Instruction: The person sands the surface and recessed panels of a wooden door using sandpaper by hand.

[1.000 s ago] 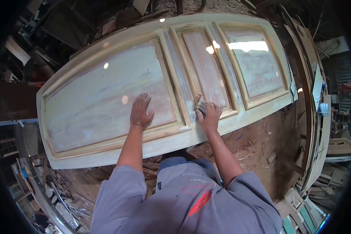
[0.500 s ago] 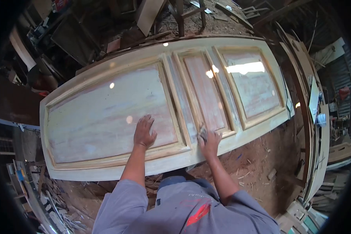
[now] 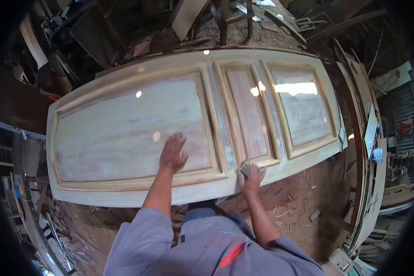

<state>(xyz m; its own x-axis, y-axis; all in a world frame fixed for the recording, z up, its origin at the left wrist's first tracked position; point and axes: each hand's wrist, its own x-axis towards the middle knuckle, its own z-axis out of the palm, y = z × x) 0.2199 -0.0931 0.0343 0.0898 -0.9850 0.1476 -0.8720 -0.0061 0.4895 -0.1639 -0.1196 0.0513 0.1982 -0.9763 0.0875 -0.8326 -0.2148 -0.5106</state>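
Wooden door (image 3: 220, 112), long axis left to right, largest panel (image 3: 128, 129) leftmost.

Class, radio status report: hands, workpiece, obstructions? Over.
Left hand spread on large panel. Right hand holding small grey wad, near edge of panelled board. No obstruction visible at either hand.

There is one door (image 3: 124, 197) with three panels (image 3: 110, 133). There are two hands (image 3: 173, 154) and maybe one pad (image 3: 245, 170), which is hard to see.
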